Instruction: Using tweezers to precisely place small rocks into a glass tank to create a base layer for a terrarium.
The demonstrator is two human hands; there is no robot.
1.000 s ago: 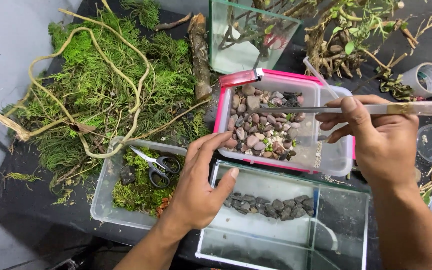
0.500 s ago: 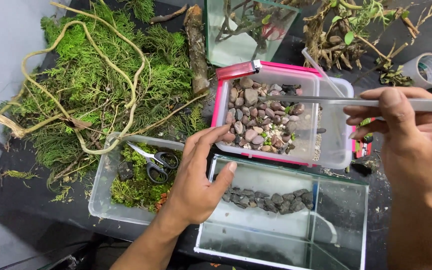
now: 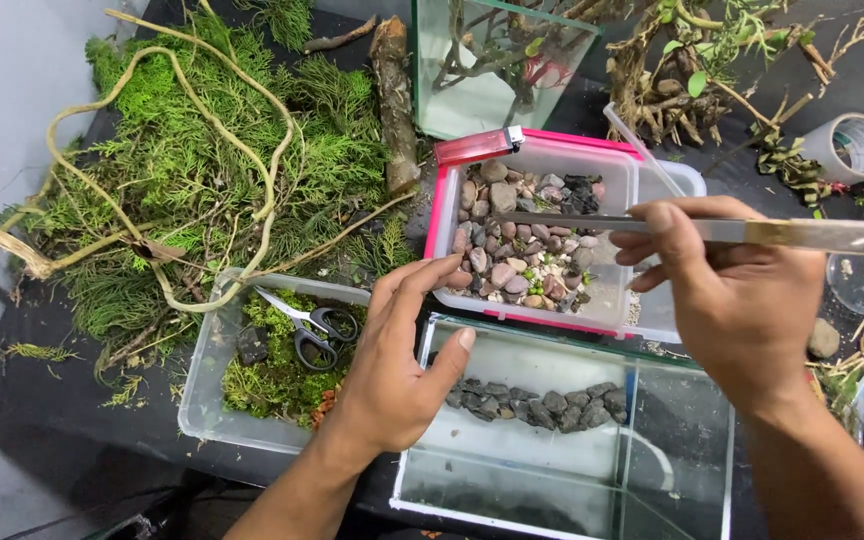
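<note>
The long metal tweezers [image 3: 652, 226] lie level above the pink-rimmed plastic box [image 3: 532, 320], their tips over the heap of small pebbles [image 3: 522, 250] inside it. The right hand [image 3: 737, 300] holds them, its fingers [image 3: 667, 235] clamped on the shaft with the thumb on top. The left hand [image 3: 392, 365] rests on the near left corner of the empty-looking glass tank [image 3: 572, 500], thumb hooked over the glass edge, fingers held together and stretched toward the pebble box, their tips touching its near wall. A row of dark stones [image 3: 542, 403] runs across the tank's floor. Just left of the tank sits a clear tray [image 3: 202, 400] of moss with scissors [image 3: 312, 325] lying on it. Beyond it, green fern-like cuttings [image 3: 212, 160] and pale vines spread over the dark tabletop [image 3: 42, 390]. A second glass tank [image 3: 492, 60] stands behind the pebble box, and a tape roll [image 3: 852, 148] lies far right.
</note>
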